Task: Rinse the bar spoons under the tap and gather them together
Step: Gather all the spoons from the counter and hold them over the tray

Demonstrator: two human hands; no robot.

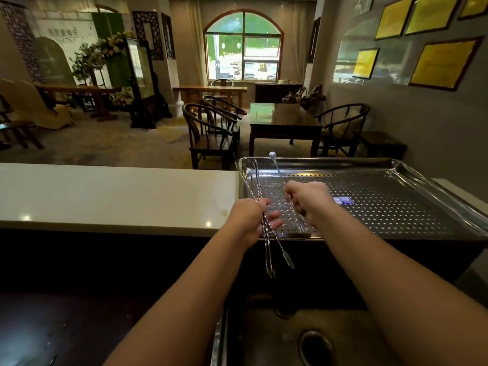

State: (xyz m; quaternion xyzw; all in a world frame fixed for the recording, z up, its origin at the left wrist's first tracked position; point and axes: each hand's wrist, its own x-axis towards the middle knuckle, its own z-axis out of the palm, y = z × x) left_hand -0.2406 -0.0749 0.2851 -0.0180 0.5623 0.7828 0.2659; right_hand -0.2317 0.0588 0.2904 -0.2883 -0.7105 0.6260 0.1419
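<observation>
Head view. I take the perforated steel tray (369, 207) as my landmark; it sits on the pale table (105, 196), above and behind the dark sink (277, 339). No tap is visible in this view.

My left hand (248, 220) holds its grip clamped on a bundle of bar spoons (266, 241) at the tray's near-left corner. Their twisted stems cross the corner; the forked ends hang below the tray's front edge, over the sink.

My right hand (309, 202) holds its grip closed on a single bar spoon (280, 175), above the tray's left part. Its small end points up past the tray's far rim.

Handling, as I judge it: the spoons are thin, stiff metal, light, and long enough to lever in the grip. Wet steel is likely slippery, though the twisted stem gives purchase. I take hold mid-stem, near the balance point, and I avoid the forked tips. Bundled stems may splay or slide apart, so a firm wrap is advisable.
</observation>
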